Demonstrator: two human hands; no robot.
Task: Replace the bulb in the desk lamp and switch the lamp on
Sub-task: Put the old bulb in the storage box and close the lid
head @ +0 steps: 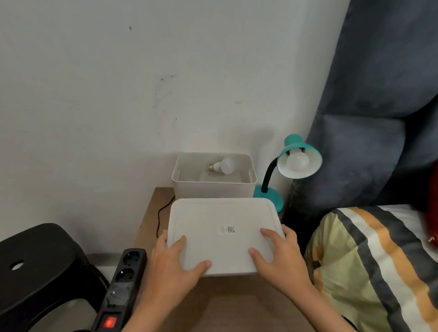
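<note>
Hands come in a pair: the left hand [175, 260] and the right hand [281, 254] each clamp a side of one white lid [221, 232], thumbs on top, holding it flat above the brown table [229, 307]. One small label with a square code sits at the middle of the lid; its print is too small to read.

Bulbs number two. One lies on its side in the open white box [212, 188] at the back of the table, its metal screw base pointing left; a dark mark on it cannot be read. The other bulb [297, 160] sits in the shade of the one teal lamp [289, 167], just right of the box, and is not lit.

One black power strip [122, 285] lies at the table's left edge, with one red switch glowing. One black stool [29, 267] stands further left. One striped pillow [375, 273] lies at right.
</note>
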